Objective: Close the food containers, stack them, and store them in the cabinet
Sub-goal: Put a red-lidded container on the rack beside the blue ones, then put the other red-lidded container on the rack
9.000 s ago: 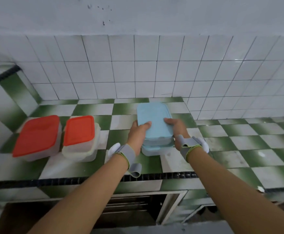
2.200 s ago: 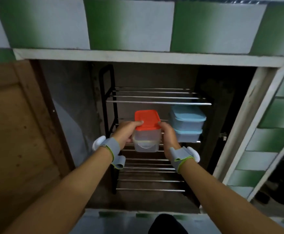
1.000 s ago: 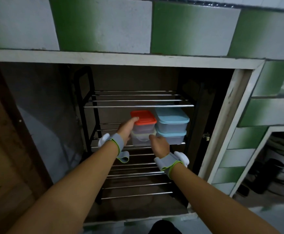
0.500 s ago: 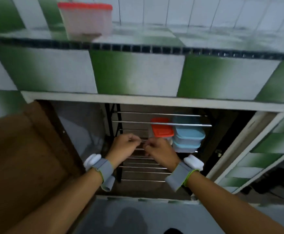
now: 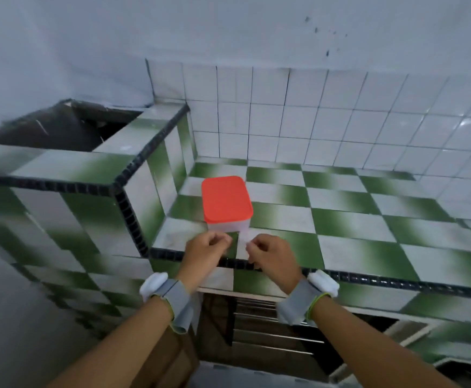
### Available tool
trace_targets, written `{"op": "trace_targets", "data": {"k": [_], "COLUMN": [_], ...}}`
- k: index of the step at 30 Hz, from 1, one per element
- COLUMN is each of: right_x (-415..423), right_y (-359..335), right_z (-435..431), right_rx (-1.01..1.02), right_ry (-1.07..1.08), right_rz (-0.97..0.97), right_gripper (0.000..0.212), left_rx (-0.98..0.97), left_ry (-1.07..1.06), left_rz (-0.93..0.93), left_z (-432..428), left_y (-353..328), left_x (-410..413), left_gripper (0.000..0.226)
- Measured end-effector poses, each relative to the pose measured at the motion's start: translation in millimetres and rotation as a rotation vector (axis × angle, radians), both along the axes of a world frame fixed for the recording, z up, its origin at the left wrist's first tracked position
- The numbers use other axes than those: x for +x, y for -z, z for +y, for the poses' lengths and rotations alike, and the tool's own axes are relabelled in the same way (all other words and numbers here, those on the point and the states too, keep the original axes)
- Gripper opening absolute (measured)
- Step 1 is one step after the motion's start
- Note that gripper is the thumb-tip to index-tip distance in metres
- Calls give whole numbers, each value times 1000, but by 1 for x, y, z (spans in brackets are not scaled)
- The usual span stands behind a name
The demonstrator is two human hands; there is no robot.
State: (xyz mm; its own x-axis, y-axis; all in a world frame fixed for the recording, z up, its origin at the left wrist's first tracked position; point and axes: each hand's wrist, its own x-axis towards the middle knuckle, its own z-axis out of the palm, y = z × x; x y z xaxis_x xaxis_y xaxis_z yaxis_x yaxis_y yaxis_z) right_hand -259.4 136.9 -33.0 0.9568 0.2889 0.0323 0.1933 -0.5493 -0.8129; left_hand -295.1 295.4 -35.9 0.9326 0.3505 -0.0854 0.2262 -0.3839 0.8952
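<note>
The red-lidded food container [image 5: 226,204] stands closed on the green-and-white checkered tabletop [image 5: 340,219], near its left corner. Just in front of it, the left hand [image 5: 204,254] and right hand [image 5: 272,256] hover over the tabletop edge, fingers loosely curled, holding nothing.

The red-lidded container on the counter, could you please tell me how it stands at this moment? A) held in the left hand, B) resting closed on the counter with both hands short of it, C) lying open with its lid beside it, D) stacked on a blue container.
B: the red-lidded container sits closed on the checkered counter, with the left hand and right hand empty just before it.
</note>
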Motion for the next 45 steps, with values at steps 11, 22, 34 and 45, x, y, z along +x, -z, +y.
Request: {"op": "trace_targets", "data": {"k": [11, 22, 34, 45], "right_x": [110, 75, -119, -160], "right_y": [15, 33, 51, 133], "right_z": [55, 62, 23, -23], "right_rx": [118, -26, 264, 263], "right_ry": [340, 314, 527, 579], "right_rz": [135, 104, 198, 482], "right_gripper": [44, 37, 14, 9], "left_rx": [-110, -70, -353, -568], "left_ry": [-167, -23, 148, 16], "left_rz": [144, 69, 84, 387], "left_z": [48, 38, 12, -28], "left_y": [16, 25, 55, 121], "left_x": [102, 55, -105, -138], "left_gripper": [47, 48, 49, 47]}}
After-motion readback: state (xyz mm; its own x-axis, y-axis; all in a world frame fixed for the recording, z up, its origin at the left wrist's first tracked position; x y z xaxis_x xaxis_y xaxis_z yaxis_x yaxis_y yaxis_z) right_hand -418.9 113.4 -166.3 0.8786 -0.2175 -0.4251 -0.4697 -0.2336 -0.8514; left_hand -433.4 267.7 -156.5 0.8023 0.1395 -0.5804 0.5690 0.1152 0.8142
